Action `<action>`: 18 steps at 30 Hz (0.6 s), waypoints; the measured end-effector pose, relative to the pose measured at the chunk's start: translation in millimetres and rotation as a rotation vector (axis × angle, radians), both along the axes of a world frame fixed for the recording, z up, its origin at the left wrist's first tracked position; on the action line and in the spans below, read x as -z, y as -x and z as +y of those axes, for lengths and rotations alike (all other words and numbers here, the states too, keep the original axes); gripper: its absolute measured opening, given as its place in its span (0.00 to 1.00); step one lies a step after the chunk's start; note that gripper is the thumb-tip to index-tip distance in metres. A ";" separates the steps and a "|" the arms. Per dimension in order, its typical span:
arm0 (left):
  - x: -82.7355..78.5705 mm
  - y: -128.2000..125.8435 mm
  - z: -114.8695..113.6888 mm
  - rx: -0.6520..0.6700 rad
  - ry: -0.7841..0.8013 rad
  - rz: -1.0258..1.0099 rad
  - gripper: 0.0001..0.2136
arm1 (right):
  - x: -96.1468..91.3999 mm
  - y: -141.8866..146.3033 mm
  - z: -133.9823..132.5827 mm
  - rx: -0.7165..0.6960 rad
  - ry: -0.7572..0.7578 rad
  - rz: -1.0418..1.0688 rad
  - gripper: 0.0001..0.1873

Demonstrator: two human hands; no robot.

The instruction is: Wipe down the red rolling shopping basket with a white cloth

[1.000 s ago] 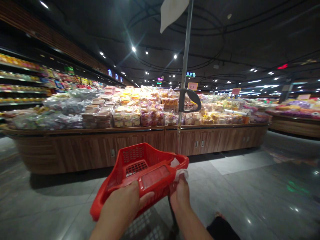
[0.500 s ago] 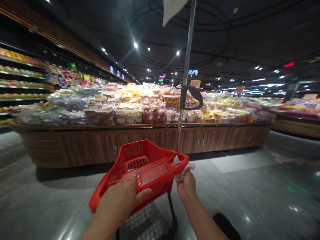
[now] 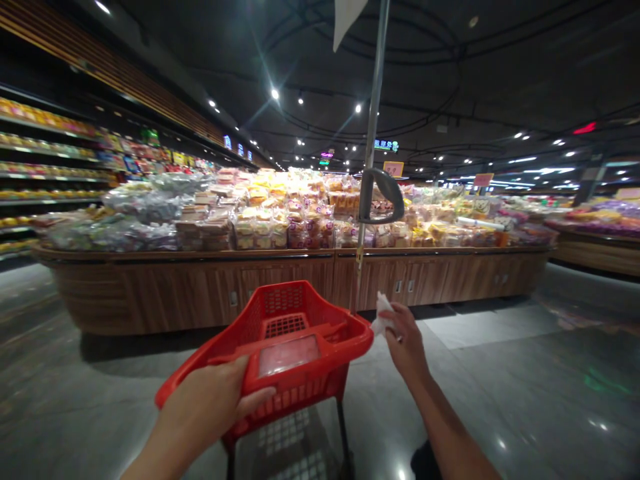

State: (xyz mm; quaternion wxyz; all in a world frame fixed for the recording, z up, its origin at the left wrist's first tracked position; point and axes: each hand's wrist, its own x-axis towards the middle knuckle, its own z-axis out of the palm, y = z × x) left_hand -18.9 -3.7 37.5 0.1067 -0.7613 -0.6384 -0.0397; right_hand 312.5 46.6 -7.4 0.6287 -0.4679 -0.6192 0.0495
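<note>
A red plastic shopping cart (image 3: 295, 363) stands before me, its basket holding nothing that I can see. My left hand (image 3: 213, 403) is closed over the cart's handle on the near left side, the thumb lying below the clear panel. To the right of the cart, my right hand (image 3: 405, 337) pinches a crumpled white tissue (image 3: 384, 313). The tissue sits just off the handle's right corner; whether it still touches the rim I cannot tell.
Ahead runs a long wooden display counter (image 3: 280, 267) piled with packaged baked goods (image 3: 260, 223). A metal pole (image 3: 375, 100) with a grey loop handle (image 3: 385, 197) rises beyond the cart. Stocked shelves (image 3: 45, 153) line the left; another display (image 3: 600, 247) stands at right.
My right hand has come away from the cart's right handle corner, moving up and to the right with the tissue. The cart's near left end and my left hand have shifted left.
</note>
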 end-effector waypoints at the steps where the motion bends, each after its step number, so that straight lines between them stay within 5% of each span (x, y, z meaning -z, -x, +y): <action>1: 0.2 1.3 -0.3 0.009 -0.002 -0.009 0.28 | -3.7 6.0 -3.1 -0.097 -0.005 -0.046 0.14; 5: 0.5 6.9 -1.7 0.046 0.007 -0.041 0.27 | -3.7 21.2 -13.0 -0.314 -0.010 -0.200 0.13; 11: -1.8 9.1 2.2 0.050 0.004 -0.045 0.27 | 4.5 27.4 -11.0 -0.157 -0.021 -0.215 0.14; 18: -2.1 9.4 9.6 0.056 0.001 -0.016 0.28 | -3.0 66.2 -44.5 -0.197 -0.071 -0.412 0.13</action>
